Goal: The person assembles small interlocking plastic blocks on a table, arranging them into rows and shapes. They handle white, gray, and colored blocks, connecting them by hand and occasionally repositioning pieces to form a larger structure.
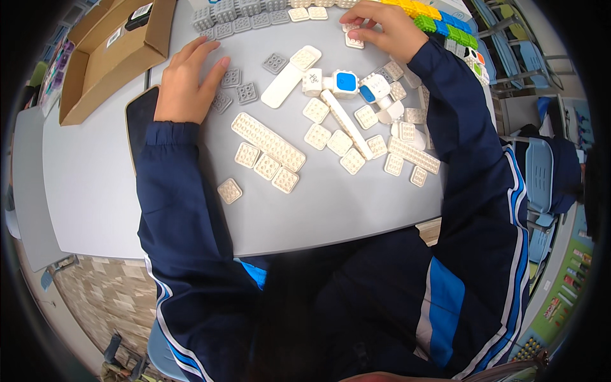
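My left hand [184,83] rests at the table's left, fingers and thumb spread with nothing in them. Beside its thumb lie loose grey square building plates [245,93]. At the far side my right hand [389,28] has thumb and fingertips closed on a small white square building plate [354,42]; the fingers partly cover it. Between my hands lie a long white smooth strip [280,85], white cube blocks with blue faces [345,83], a thin white bar [347,124] and several loose white square plates [316,109]. Nearer me is a wide white studded strip [268,141].
An open cardboard box [95,70] stands at the far left, with a black phone-like slab [141,121] under my left wrist. Rows of grey blocks [226,11] line the far edge; yellow, blue and green blocks [445,28] sit at the far right. Blue chairs [540,169] stand right.
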`<action>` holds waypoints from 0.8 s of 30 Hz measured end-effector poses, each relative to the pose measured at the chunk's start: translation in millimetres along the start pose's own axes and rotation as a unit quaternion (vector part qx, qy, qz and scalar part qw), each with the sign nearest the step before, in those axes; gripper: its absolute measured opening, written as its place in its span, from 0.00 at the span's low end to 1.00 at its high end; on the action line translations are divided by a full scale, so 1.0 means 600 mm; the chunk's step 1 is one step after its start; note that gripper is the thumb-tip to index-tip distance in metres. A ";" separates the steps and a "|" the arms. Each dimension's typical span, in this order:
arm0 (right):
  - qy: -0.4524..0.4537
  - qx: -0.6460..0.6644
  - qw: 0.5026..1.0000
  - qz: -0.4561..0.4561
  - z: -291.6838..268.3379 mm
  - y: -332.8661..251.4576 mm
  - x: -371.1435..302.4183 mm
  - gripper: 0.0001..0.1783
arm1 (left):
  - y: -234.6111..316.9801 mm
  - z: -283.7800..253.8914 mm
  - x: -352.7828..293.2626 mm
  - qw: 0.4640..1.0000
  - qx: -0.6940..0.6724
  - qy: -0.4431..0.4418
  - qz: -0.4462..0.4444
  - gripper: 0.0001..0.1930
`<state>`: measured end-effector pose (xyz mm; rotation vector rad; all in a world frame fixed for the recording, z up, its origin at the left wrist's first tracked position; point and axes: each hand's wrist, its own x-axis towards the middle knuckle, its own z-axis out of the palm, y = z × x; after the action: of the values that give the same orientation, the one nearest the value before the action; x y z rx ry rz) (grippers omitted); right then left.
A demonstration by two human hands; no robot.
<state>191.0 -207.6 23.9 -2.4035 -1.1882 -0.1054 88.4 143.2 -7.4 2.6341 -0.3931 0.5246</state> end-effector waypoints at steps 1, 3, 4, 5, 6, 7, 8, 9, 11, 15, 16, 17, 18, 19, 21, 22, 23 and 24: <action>-0.008 0.005 1.000 0.005 -0.001 0.000 0.000 0.13 | 0.000 0.001 0.000 1.000 -0.002 -0.002 -0.003 0.19; -0.024 0.018 0.999 0.014 -0.005 -0.001 0.003 0.13 | -0.001 0.000 -0.002 1.000 -0.002 -0.006 -0.007 0.19; -0.043 0.031 0.999 0.006 -0.009 -0.001 0.005 0.13 | -0.002 0.000 -0.003 1.000 -0.001 -0.009 -0.007 0.19; -0.062 0.043 0.997 0.000 -0.019 -0.003 0.008 0.13 | -0.002 -0.001 -0.003 1.000 0.000 -0.010 -0.006 0.19; -0.082 0.055 0.995 -0.007 -0.025 -0.003 0.009 0.13 | -0.003 -0.002 -0.003 1.000 0.003 -0.011 -0.004 0.19; -0.087 0.058 0.994 -0.021 -0.027 0.000 0.012 0.12 | -0.003 -0.002 -0.003 1.000 0.006 -0.013 -0.002 0.19; -0.092 0.060 0.993 -0.033 -0.030 0.005 0.014 0.12 | -0.004 0.000 -0.002 1.000 0.009 -0.014 0.002 0.19; -0.097 0.062 0.992 -0.046 -0.033 0.008 0.015 0.12 | -0.002 0.000 -0.001 1.000 0.002 -0.016 -0.002 0.19; -0.108 0.049 0.989 -0.082 -0.038 0.007 0.019 0.13 | 0.000 -0.004 -0.001 1.000 -0.008 -0.020 -0.011 0.19; -0.094 0.029 0.989 -0.112 -0.046 -0.003 0.024 0.13 | -0.004 -0.012 0.000 1.000 0.002 0.006 -0.009 0.18; -0.064 -0.012 0.993 -0.103 -0.049 -0.012 0.021 0.12 | -0.004 -0.013 0.002 1.000 0.002 0.009 -0.006 0.18; -0.035 -0.049 0.993 -0.097 -0.047 -0.024 0.018 0.11 | -0.005 -0.015 0.001 1.000 0.006 0.011 -0.006 0.18; -0.006 -0.086 0.992 -0.091 -0.046 -0.035 0.015 0.10 | -0.006 -0.017 0.000 1.000 0.007 0.006 -0.009 0.18; -0.017 -0.099 0.995 -0.029 -0.041 -0.043 0.010 0.11 | -0.007 -0.017 -0.001 1.000 0.008 0.002 -0.012 0.18; -0.039 -0.127 0.986 0.100 -0.028 -0.051 -0.005 0.15 | -0.006 -0.016 0.000 1.000 0.005 0.001 -0.011 0.18; -0.034 -0.132 0.986 0.097 -0.020 -0.051 -0.012 0.15 | -0.005 -0.015 0.000 1.000 0.003 0.004 -0.009 0.19; -0.028 -0.138 0.985 0.095 -0.012 -0.050 -0.021 0.15 | -0.003 -0.015 0.001 1.000 0.000 0.007 -0.006 0.19; -0.023 -0.144 0.985 0.093 -0.006 -0.049 -0.027 0.16 | -0.002 -0.015 0.001 1.000 0.001 0.006 -0.007 0.19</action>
<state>158.6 -205.4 33.3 -2.7707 -1.0205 -0.1756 86.9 148.4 0.2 2.6316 -0.3709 0.5362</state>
